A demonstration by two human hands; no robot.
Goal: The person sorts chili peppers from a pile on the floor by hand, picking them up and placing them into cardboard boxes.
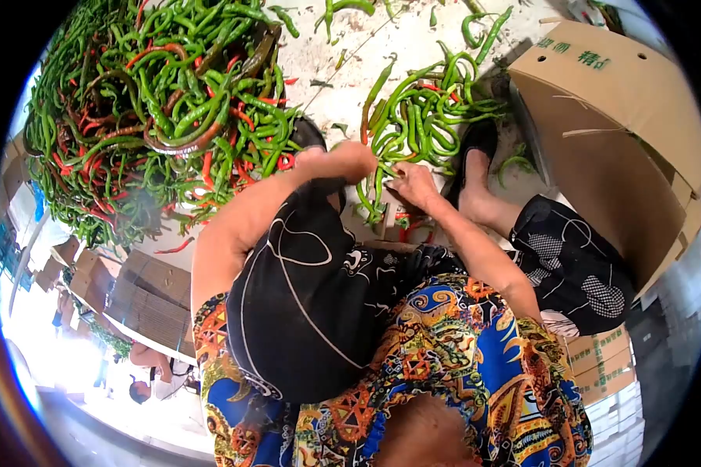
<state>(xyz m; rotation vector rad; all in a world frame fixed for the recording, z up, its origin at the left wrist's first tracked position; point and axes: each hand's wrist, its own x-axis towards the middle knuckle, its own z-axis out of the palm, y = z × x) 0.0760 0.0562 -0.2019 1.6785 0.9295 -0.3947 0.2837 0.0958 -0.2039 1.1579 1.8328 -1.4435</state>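
Note:
A loose bunch of long green chili peppers [424, 124], with a few red ones, lies on the pale floor between my feet. My left hand [352, 162] reaches in from the left with its fingers curled at the near edge of this bunch, closed on a green chili pepper [378, 187]. Just right of it, my right hand [414, 185] is closed, its fingertips pinching at the same peppers. The hands nearly meet, and the exact grip of the left fingers is partly hidden.
A large heap of green and red chili peppers [156, 117] rises at the left. An opened cardboard box [623, 117] stands at the right by my foot. Stray peppers [487, 35] lie on the floor [319, 70]. Flattened cartons [152, 300] and another person [152, 370] are at lower left.

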